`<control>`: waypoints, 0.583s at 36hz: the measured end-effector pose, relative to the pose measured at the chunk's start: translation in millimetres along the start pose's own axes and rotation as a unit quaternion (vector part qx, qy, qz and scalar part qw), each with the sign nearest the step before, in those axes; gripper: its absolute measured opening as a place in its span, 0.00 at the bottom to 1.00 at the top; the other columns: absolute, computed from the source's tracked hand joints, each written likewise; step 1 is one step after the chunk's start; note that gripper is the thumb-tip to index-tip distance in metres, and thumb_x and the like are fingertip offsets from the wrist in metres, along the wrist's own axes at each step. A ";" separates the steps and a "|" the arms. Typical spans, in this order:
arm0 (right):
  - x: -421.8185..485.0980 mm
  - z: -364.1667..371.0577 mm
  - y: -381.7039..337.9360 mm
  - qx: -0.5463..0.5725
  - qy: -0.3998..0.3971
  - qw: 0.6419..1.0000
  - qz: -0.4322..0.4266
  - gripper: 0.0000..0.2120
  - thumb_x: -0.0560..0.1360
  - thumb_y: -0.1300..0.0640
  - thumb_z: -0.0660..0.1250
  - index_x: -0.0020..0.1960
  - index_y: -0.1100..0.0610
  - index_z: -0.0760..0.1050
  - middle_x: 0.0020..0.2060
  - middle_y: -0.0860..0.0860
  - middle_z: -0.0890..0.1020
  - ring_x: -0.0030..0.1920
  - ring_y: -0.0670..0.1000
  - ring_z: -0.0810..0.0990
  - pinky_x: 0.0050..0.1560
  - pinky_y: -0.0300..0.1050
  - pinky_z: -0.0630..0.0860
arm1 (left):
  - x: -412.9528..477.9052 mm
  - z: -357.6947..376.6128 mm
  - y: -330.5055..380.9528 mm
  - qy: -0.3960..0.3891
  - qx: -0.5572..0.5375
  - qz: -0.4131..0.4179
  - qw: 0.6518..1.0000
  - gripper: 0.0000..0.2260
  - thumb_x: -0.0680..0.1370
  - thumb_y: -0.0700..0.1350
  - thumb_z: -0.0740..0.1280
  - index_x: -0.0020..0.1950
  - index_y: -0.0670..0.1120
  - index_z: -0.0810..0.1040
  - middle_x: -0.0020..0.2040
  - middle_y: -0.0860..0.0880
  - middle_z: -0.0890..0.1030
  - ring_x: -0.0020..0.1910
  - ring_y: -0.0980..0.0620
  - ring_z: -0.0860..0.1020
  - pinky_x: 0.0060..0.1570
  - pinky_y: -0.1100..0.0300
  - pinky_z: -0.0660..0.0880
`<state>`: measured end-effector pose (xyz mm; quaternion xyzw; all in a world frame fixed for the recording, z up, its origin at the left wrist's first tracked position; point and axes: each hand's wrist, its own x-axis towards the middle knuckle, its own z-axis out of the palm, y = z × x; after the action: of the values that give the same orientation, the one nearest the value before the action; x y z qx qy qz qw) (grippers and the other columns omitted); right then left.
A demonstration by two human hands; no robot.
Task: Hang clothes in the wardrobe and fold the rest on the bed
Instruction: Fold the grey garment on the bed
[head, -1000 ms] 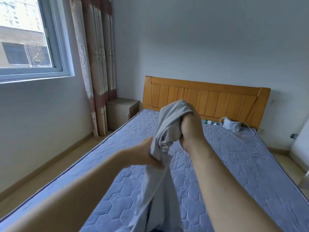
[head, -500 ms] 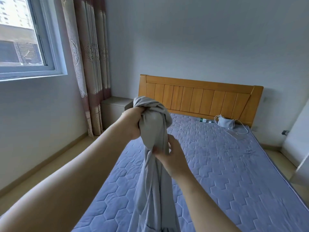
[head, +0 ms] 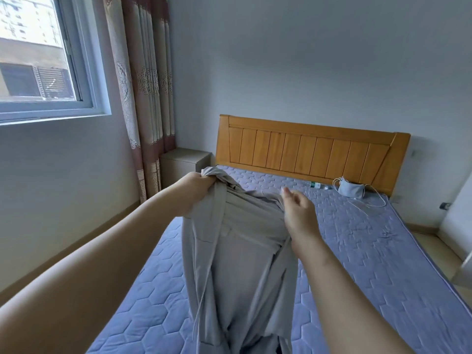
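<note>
Grey garment (head: 240,251) over bed (head: 357,251): left hand (head: 198,186) fisted round top; right hand (head: 297,210), blurred, seemingly pinching edge. Risk: loose pinch drops that side.

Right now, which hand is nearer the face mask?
Right. The right hand holds the garment over the middle of the bed, toward the face mask; the left hand grips it near the window-side edge, farther off.

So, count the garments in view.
1: a grey garment held up over the bed, its top gripped in the left hand. More may lie out of frame.
</note>
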<state>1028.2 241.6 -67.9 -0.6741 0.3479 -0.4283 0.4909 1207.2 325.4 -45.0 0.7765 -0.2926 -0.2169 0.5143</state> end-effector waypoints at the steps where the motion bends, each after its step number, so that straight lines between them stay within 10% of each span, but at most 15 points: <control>1: -1.5 -2.0 1.5 -0.022 -0.032 0.999 -0.007 0.15 0.78 0.47 0.61 0.39 0.57 0.70 0.31 0.50 0.69 0.33 0.48 0.68 0.33 0.42 0.63 | -2.0 -1.3 0.4 -0.020 -0.051 -0.026 0.998 0.12 0.78 0.51 0.65 0.43 0.43 0.76 0.36 0.45 0.77 0.36 0.47 0.75 0.45 0.55 0.75; 8: -11.4 -2.4 14.6 -0.260 -0.116 0.959 -0.016 0.12 0.69 0.51 0.72 0.39 0.60 0.75 0.34 0.53 0.78 0.37 0.52 0.74 0.34 0.43 0.64 | -8.0 -22.8 -16.4 -0.235 -0.032 -0.030 0.971 0.19 0.65 0.41 0.78 0.52 0.39 0.77 0.46 0.43 0.83 0.44 0.46 0.81 0.49 0.51 0.78; 11: -16.6 1.1 14.9 -0.291 -0.034 0.955 -0.034 0.11 0.72 0.59 0.66 0.32 0.57 0.70 0.29 0.52 0.74 0.37 0.55 0.72 0.31 0.43 0.62 | -14.0 -28.2 -21.0 -0.265 0.263 0.050 0.926 0.11 0.68 0.39 0.75 0.48 0.42 0.79 0.42 0.49 0.80 0.41 0.50 0.78 0.47 0.54 0.77; 15: -28.3 9.0 8.3 -0.291 0.026 0.954 -0.074 0.08 0.73 0.66 0.61 0.37 0.61 0.74 0.30 0.55 0.74 0.35 0.55 0.70 0.30 0.45 0.60 | -20.2 -29.8 -18.3 -0.093 0.588 0.167 0.786 0.10 0.77 0.47 0.62 0.37 0.46 0.71 0.32 0.52 0.68 0.32 0.53 0.69 0.31 0.66 0.65; 21: -54.9 16.8 -0.9 -0.310 0.177 0.929 -0.093 0.08 0.76 0.65 0.57 0.40 0.56 0.67 0.37 0.55 0.72 0.38 0.56 0.68 0.29 0.42 0.57 | -33.6 -60.3 -26.9 0.019 0.233 0.146 0.961 0.09 0.78 0.41 0.58 0.45 0.40 0.77 0.38 0.43 0.77 0.37 0.44 0.77 0.35 0.55 0.78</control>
<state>1022.2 296.8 -82.6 -0.7352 0.4806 -0.4554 0.1455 1227.2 396.7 -46.0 0.8277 -0.4351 -0.0502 0.3509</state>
